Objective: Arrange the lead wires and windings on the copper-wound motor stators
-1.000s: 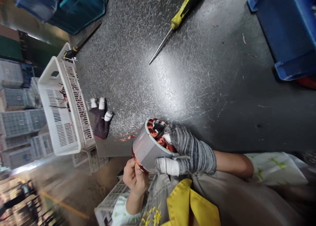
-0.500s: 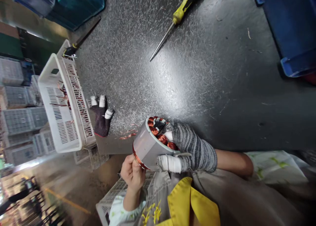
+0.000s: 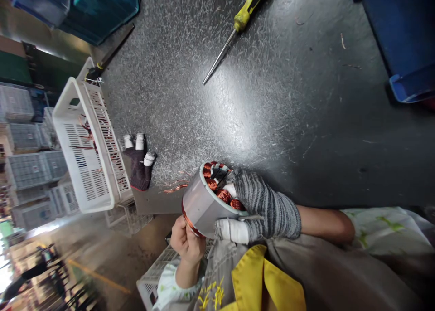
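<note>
Head view: a wound motor stator [image 3: 200, 201], copper coils showing in its open end, held just off the tabletop [image 3: 272, 120] edge — bare left hand [image 3: 186, 243] with fingers [image 3: 180, 238] closed on its rim, gloved right hand [image 3: 268, 209] with taped fingers [image 3: 231, 230] gripping its side. On the tabletop, a discarded taped glove [image 3: 138, 166] near the stator, a yellow-handled screwdriver [image 3: 240, 21] well apart, a white plastic crate [image 3: 86, 152] beyond the glove.
</note>
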Available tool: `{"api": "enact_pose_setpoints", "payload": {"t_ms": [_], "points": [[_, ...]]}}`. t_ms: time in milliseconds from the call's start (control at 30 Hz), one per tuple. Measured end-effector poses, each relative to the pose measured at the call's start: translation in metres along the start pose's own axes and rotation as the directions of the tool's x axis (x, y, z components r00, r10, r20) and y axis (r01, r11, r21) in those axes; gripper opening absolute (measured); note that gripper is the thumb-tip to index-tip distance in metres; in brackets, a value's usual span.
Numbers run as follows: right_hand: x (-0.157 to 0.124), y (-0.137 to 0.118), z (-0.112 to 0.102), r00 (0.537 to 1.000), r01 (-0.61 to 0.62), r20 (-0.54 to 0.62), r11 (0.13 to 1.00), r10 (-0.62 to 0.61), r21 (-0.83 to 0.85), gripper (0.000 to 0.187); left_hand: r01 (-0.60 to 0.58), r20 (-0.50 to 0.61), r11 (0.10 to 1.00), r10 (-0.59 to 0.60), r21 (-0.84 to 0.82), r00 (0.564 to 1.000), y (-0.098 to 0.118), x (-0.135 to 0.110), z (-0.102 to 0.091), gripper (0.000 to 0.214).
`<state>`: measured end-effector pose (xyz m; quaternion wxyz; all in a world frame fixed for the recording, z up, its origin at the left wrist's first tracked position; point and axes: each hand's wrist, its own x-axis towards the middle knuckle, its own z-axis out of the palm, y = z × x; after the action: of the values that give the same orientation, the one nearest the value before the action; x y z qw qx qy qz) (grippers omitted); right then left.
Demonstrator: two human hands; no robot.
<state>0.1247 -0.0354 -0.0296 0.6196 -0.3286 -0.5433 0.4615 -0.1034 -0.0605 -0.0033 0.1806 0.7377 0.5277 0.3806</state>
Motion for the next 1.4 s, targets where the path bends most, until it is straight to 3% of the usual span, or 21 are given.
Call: {"api": "enact_pose_setpoints", "payload": {"t_ms": [100, 300, 500, 667, 933, 1200, 1400], "points": [[-0.001, 0.001, 0.000, 1.000, -0.002, 0.014, 1.000, 0.002, 0.006, 0.029, 0.024, -0.035, 1.000, -0.024, 0.008, 0.999, -0.003, -0.003, 0.000, 0.039], [-0.006, 0.002, 0.003, 1.000, -0.006, -0.026, 0.999, 0.005, -0.035, 0.030, -0.021, 0.027, 1.000, 0.020, 0.016, 0.999, -0.003, -0.001, -0.004, 0.033], [-0.009, 0.004, 0.002, 0.998, 0.034, -0.055, 0.996, -0.039, -0.080, 0.034, 0.007, 0.002, 1.000, -0.007, -0.011, 1.000, 0.000, 0.005, -0.005, 0.036], [-0.009, 0.004, 0.002, 0.999, 0.021, -0.036, 1.000, -0.021, 0.001, 0.031, -0.009, 0.030, 1.000, 0.009, 0.002, 1.000, -0.003, 0.003, -0.009, 0.033], [-0.002, 0.001, 0.001, 0.998, -0.062, 0.030, 0.995, 0.060, 0.084, 0.026, 0.032, -0.048, 0.999, -0.031, 0.035, 0.998, -0.001, 0.003, -0.004, 0.044], [-0.002, -0.003, 0.000, 1.000, -0.011, -0.025, 0.999, 0.010, -0.051, 0.025, -0.040, -0.019, 0.999, 0.040, 0.032, 0.999, -0.008, -0.006, -0.005, 0.029], [-0.002, 0.000, 0.000, 0.998, 0.033, -0.046, 0.997, -0.036, -0.075, 0.025, -0.034, -0.067, 0.999, 0.033, -0.017, 0.997, -0.005, -0.004, 0.001, 0.030]]}}
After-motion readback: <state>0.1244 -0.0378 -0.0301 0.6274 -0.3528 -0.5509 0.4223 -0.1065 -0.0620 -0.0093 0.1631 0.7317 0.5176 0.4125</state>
